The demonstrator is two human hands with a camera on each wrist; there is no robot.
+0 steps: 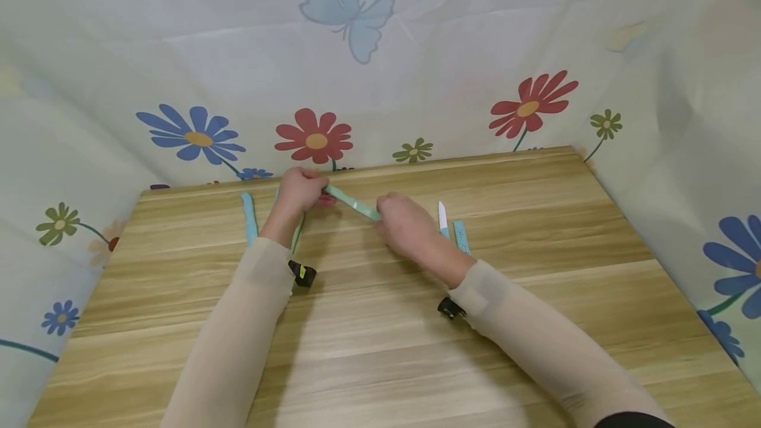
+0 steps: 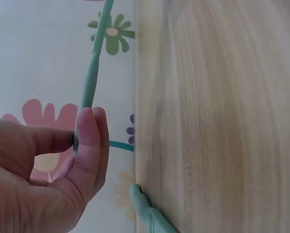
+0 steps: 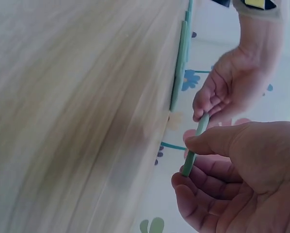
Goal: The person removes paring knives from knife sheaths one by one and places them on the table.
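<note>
A light-green knife in its sheath (image 1: 340, 195) is stretched between both hands above the far part of the table. My left hand (image 1: 300, 190) pinches its left end between thumb and fingers. At the other end, my right hand (image 1: 407, 224) grips it, with the thumb along it in the right wrist view. A small white patch shows midway along the knife in the head view; the left wrist view shows a joint line. Beside the right hand lie a paring knife (image 1: 442, 216) with a bare white blade and a light-blue sheath (image 1: 461, 236).
Left of the left hand lies a light-blue knife (image 1: 249, 216). A green slim piece (image 1: 297, 233) is partly hidden by the left forearm. The wooden table (image 1: 368, 362) ends at a flower-printed sheet (image 1: 238, 71) that rises behind it and at the sides.
</note>
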